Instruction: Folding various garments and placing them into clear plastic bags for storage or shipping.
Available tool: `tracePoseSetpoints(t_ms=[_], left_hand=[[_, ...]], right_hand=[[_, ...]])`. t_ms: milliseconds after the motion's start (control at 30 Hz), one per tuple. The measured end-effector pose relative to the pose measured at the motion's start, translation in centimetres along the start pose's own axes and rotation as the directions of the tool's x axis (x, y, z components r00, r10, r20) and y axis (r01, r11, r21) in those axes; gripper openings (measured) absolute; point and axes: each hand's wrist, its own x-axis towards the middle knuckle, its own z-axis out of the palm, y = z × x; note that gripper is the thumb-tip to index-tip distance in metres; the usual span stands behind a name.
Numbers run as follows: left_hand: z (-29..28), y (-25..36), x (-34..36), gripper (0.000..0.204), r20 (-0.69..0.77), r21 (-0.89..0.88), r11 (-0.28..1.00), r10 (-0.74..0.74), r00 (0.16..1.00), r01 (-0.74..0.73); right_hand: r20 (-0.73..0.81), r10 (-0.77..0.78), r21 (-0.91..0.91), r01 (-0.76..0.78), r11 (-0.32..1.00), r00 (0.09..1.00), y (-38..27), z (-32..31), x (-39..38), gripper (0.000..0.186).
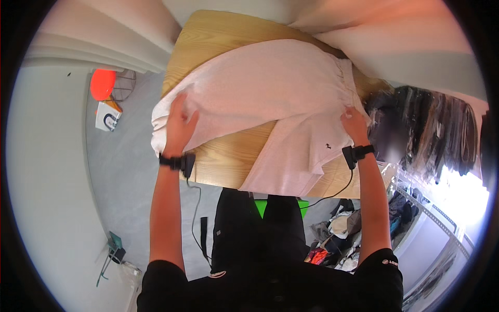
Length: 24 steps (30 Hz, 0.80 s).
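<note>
A pair of pale pink sweatpants (260,78) lies across the wooden table (234,156), its gathered waistband on the right. One leg stretches left to a ribbed cuff at the table's edge; the other slants down toward me and reaches the near edge. My left hand (181,125) rests on the leg near the cuff, thumb apart from the fingers, slightly blurred. At the waistband my right hand (355,125) has its fingers curled onto the fabric, pinching it. A small dark logo sits on the leg below that hand.
Dark garments (426,125) hang in a row to the right of the table. Below them are a metal shelf frame (442,221) and heaped clothes (338,229). An orange-red stool (103,85) stands on the floor at left. Curtains drape behind the table. Cables run from both wrist straps.
</note>
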Motion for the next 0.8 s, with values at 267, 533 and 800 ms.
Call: tracePoseSetpoints(t_ms=[267, 533, 800], left_hand=[[2.0, -1.0, -19.3, 0.033, 0.410, -0.295, 0.547, -0.668, 0.621, 0.783], [21.7, 5.0, -25.2, 0.094, 0.931, -0.339, -0.589, -0.096, 0.352, 0.734], [30.1, 6.5, -29.6, 0.113, 0.719, -0.552, -0.831, -0.515, 0.467, -0.066]], right_hand=[[-0.538, -0.329, -0.172, 0.281, 0.944, 0.776, 2.8, -1.0, 5.3, 0.069], [0.154, -0.232, 0.325, 0.172, 0.930, 0.960, 2.0, -0.6, 0.8, 0.061], [0.417, -0.063, 0.795, -0.330, 0.509, 0.907, 4.5, -0.8, -3.8, 0.057]])
